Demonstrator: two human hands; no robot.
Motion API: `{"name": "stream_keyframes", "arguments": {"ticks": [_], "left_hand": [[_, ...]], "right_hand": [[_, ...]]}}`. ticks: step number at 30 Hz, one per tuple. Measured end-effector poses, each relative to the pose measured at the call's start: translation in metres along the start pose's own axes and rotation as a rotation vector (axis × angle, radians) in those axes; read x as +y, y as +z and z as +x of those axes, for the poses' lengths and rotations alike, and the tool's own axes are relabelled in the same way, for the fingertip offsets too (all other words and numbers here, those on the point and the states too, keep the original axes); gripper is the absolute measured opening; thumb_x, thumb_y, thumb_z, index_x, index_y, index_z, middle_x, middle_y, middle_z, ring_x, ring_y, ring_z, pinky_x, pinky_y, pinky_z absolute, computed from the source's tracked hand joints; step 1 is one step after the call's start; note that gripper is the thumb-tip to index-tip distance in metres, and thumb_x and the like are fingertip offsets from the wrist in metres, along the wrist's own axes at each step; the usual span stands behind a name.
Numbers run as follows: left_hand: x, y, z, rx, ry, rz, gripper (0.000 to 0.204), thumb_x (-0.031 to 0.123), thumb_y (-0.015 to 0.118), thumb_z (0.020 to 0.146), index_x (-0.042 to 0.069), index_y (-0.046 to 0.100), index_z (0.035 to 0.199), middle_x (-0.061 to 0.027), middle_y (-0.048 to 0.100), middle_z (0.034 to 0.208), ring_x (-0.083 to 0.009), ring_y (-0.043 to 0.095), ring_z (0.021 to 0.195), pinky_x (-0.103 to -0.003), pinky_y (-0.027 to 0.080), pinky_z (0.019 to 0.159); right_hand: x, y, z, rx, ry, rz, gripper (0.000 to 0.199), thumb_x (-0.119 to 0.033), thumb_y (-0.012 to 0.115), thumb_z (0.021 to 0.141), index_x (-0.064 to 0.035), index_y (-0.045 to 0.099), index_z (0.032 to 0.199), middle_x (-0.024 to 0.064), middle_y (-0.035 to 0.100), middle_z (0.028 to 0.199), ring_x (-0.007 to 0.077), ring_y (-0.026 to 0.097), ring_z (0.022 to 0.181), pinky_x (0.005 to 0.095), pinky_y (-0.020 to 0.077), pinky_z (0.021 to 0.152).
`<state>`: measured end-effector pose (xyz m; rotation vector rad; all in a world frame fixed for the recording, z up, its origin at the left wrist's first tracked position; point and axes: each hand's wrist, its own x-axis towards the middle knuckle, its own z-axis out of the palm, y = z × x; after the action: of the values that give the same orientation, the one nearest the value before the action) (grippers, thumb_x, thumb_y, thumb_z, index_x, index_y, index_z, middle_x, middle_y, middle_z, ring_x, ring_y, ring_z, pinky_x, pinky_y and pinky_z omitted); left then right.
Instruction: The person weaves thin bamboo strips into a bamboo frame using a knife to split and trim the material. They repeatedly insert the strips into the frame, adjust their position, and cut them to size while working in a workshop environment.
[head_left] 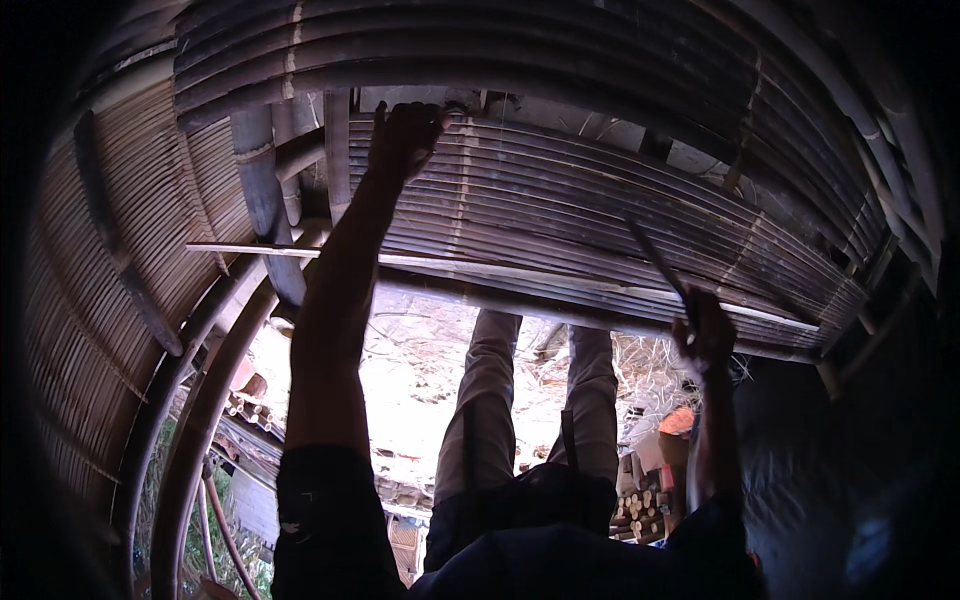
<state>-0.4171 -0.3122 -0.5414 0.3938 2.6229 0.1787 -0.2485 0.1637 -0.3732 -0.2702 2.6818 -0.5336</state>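
My left hand (408, 138) is raised to the far edge of a bench-like panel of bamboo slats (560, 185). Its fingers are curled together near the tie that crosses the slats; whatever they pinch is too dark to make out. Lower and to the right, my right hand (708, 335) is closed round the handle of a long, narrow knife (656, 256). The dark blade slants up and left over the slats. A pale split bamboo strip (440, 264) lies across the panel's near side, its left end jutting past my left forearm.
A second slatted bamboo panel (480, 50) hangs over the far side. On the left stand a slatted wall (90, 270) and curved bamboo poles (205, 430). Cut bamboo pieces (640, 512) are piled at the lower right, near an orange object (677, 420). Bright ground (410, 350) shows below.
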Motion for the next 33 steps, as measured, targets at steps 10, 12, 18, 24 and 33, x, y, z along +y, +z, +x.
{"name": "stream_keyframes", "arguments": {"ticks": [10, 12, 18, 24, 33], "left_hand": [[0.002, 0.023, 0.006, 0.259, 0.147, 0.076, 0.031, 0.038, 0.052, 0.094, 0.011, 0.061, 0.107, -0.0100, 0.060, 0.097, -0.0295, 0.058, 0.095, -0.052, 0.040, 0.094], [-0.009, 0.037, 0.011, 0.253, 0.178, 0.063, 0.028, 0.034, 0.056, 0.091, 0.012, 0.061, 0.108, -0.0103, 0.061, 0.100, -0.0305, 0.057, 0.098, -0.052, 0.040, 0.094], [-0.022, 0.059, 0.005, 0.261, 0.172, 0.209, 0.026, 0.024, 0.060, 0.091, 0.013, 0.063, 0.115, -0.0092, 0.058, 0.122, -0.0281, 0.048, 0.122, -0.051, 0.030, 0.102], [-0.001, 0.017, 0.002, 0.091, 0.233, 0.050, 0.032, 0.026, 0.044, 0.101, 0.003, 0.057, 0.120, -0.0182, 0.056, 0.123, -0.0357, 0.048, 0.120, -0.048, 0.037, 0.101], [0.156, -0.006, 0.024, 0.387, 0.228, -0.001, 0.049, 0.041, 0.048, 0.100, 0.002, 0.051, 0.129, -0.0182, 0.056, 0.128, -0.0352, 0.054, 0.119, -0.052, 0.040, 0.100]], "right_hand": [[0.044, 0.049, 0.080, -0.147, -0.201, -0.057, 0.064, -0.015, 0.082, 0.067, -0.0071, 0.054, 0.124, 0.0165, 0.056, 0.119, 0.0361, 0.054, 0.111, 0.0457, 0.0442, 0.094], [0.033, 0.043, 0.081, -0.031, -0.180, -0.072, 0.062, -0.019, 0.080, 0.074, -0.0076, 0.053, 0.129, 0.0161, 0.055, 0.126, 0.0357, 0.051, 0.118, 0.0484, 0.0408, 0.097], [0.118, 0.081, 0.065, 0.206, 0.392, -0.451, 0.077, -0.056, 0.046, 0.094, -0.0065, 0.028, 0.150, 0.0186, 0.020, 0.157, 0.0341, 0.017, 0.147, 0.0561, 0.0199, 0.113], [0.115, 0.068, 0.074, 0.012, 0.512, -0.287, 0.084, -0.060, 0.039, 0.095, -0.0015, 0.018, 0.151, 0.0202, 0.010, 0.159, 0.0352, 0.006, 0.148, 0.0600, 0.0149, 0.115], [0.069, 0.035, 0.035, 0.151, 0.547, 0.253, 0.076, -0.043, 0.058, 0.091, -0.0078, 0.027, 0.150, 0.0176, 0.015, 0.158, 0.0359, 0.009, 0.148, 0.0588, 0.0109, 0.116]]}}
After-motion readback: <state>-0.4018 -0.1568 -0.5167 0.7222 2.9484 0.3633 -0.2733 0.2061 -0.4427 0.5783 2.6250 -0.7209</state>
